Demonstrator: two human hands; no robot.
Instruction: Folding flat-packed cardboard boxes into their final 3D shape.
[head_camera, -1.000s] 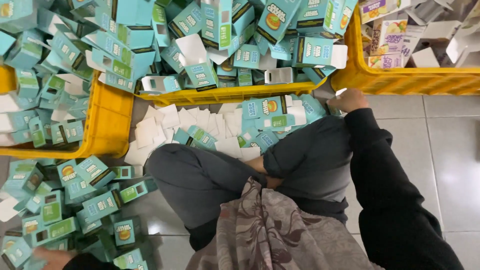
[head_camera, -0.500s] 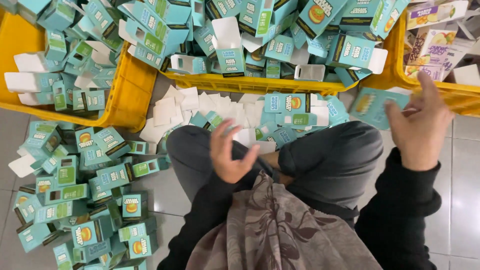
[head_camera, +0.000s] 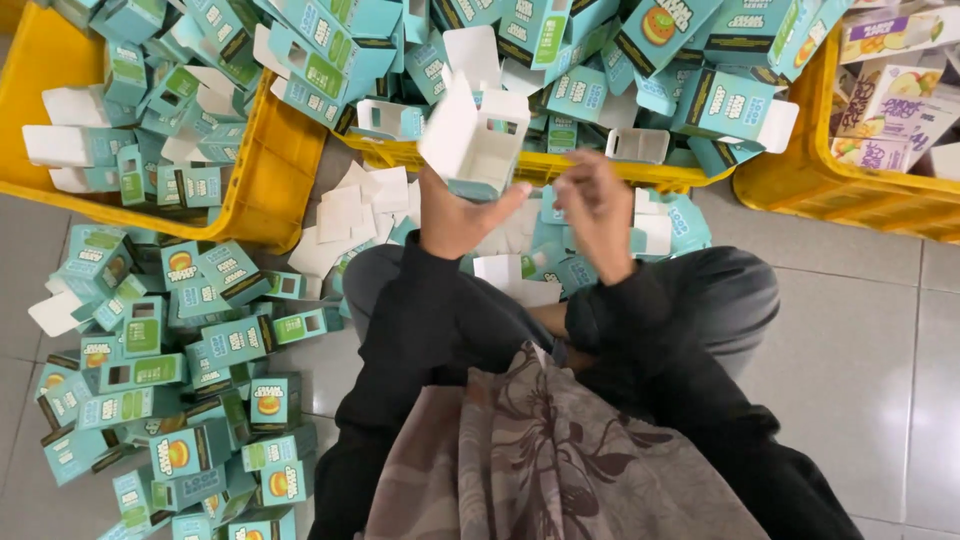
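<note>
I count three yellow crates (head_camera: 270, 190), dozens of teal cartons (head_camera: 210, 340), one open carton (head_camera: 475, 140) in my left hand (head_camera: 455, 215)

Long black sleeves are worn on both arms, reaching down to the wrists, where the cuffs sit snug. The left hand (head_camera: 462, 215) and the right hand (head_camera: 597, 208) are bare; no gloves, rings or watch can be made out. Dark grey trousers (head_camera: 720, 300) of a smooth cloth are worn over the legs. A soft brown and grey patterned cloth (head_camera: 560, 460), printed with dark leafy, flower-like shapes, is draped down the front of the body in loose folds.
</note>
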